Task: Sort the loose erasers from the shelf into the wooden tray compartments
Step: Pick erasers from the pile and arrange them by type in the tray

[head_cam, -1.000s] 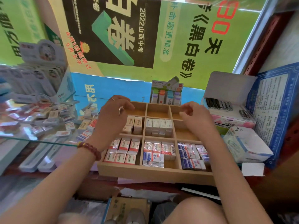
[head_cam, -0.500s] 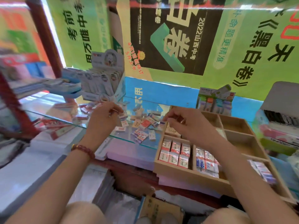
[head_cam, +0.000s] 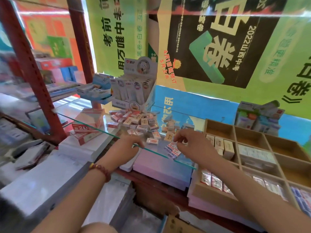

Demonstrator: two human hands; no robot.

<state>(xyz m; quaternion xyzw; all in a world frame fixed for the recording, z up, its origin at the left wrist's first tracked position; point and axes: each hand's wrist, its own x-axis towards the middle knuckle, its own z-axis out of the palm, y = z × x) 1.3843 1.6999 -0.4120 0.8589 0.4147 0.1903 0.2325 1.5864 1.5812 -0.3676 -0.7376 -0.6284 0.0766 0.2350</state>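
Note:
Several loose erasers [head_cam: 139, 121] lie heaped on the glass shelf [head_cam: 94, 113]. One white eraser [head_cam: 152, 141] lies apart near the shelf's front edge. My left hand [head_cam: 127, 147] hovers at that edge just left of it, fingers relaxed and holding nothing. My right hand [head_cam: 193, 145] hangs over a few blue-and-red erasers [head_cam: 173, 150], fingers loosely curled, and nothing shows in them. The wooden tray [head_cam: 210, 194] stands to the right. Its near compartments hold rows of erasers, and some far ones show bare wood.
A display box of white packs [head_cam: 134, 91] stands behind the heap. Red boxes [head_cam: 87, 127] sit at the shelf's left by a red metal post [head_cam: 33, 73]. Pastel paper stacks [head_cam: 161, 167] lie under the glass. A small product display [head_cam: 259, 116] stands behind the tray.
The view swung left from the tray to the glass shelf. Both hands left the tray's compartments and moved over to the loose erasers at the shelf's front edge.

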